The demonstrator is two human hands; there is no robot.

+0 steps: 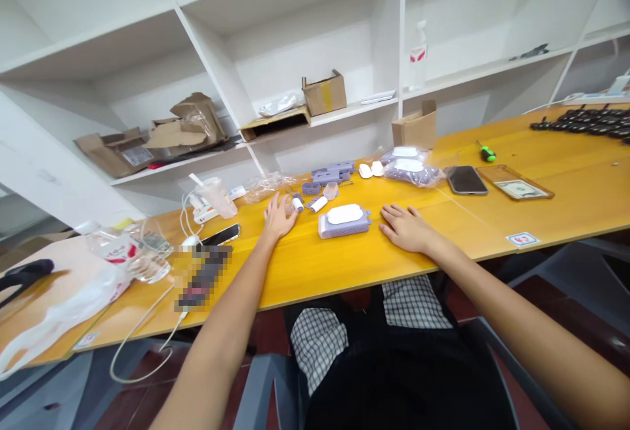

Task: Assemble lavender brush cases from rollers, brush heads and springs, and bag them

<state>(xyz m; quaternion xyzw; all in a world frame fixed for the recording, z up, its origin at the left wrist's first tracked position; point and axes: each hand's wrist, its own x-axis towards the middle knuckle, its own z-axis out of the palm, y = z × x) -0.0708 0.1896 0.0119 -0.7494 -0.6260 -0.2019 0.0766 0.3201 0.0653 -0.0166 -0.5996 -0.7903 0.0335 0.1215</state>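
Observation:
My left hand (279, 217) rests on the yellow tabletop with its fingers spread, beside a small white and purple piece (297, 204). My right hand (404, 228) lies flat, fingers apart, with nothing in it. Between the two hands sits a purple plastic device (344, 221) with a white oval top, apart from both. Just behind it are another small white piece (319, 204), a translucent purple cap (331, 191) and a small purple tray-like part (310, 188). Farther back, several purple housing parts (335, 174) lie near two white oval covers (371, 169).
Bagged purple devices (412, 171) lie behind my right hand, near a phone (466, 180), a phone case (516, 182) and a green screwdriver (487, 153). On the left are a plastic cup (216, 197), another phone (221, 236), cables and a bottle (125, 253). Shelves hold cardboard boxes (325, 94).

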